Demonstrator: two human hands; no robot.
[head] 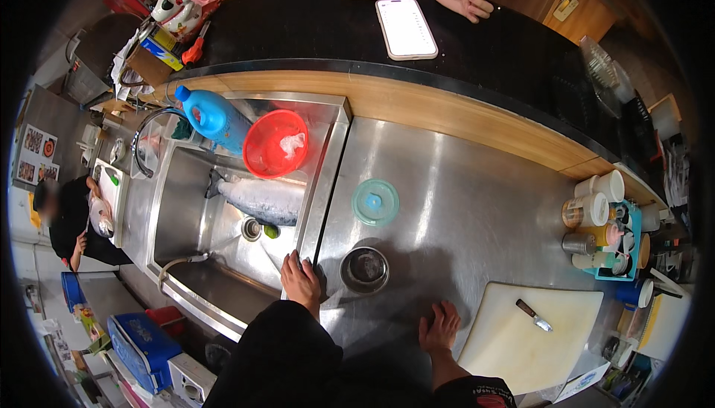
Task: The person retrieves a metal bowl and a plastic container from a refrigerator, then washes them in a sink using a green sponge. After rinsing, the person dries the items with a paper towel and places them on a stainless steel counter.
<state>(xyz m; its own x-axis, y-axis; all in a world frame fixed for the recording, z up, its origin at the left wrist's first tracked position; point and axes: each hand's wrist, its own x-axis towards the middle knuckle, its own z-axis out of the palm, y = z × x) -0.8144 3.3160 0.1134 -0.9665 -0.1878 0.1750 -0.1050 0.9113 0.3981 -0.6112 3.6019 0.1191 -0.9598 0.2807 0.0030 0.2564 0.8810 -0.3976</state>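
Note:
My left hand rests on the right rim of the steel sink, fingers spread, holding nothing. On the steel counter, beside a white cutting board, lies my right hand, empty with its fingers apart. A small knife with a dark handle is on the board. Between and beyond my hands stands a round steel bowl, and behind it is a translucent green lid. A whole large fish lies in the sink, near the drain and a green scrubber.
A red plastic basket and a blue jug stand at the sink's back. Containers and a teal basket are at right. Across the black ledge, a person's hands flank a phone. At left, a co-worker handles a fish.

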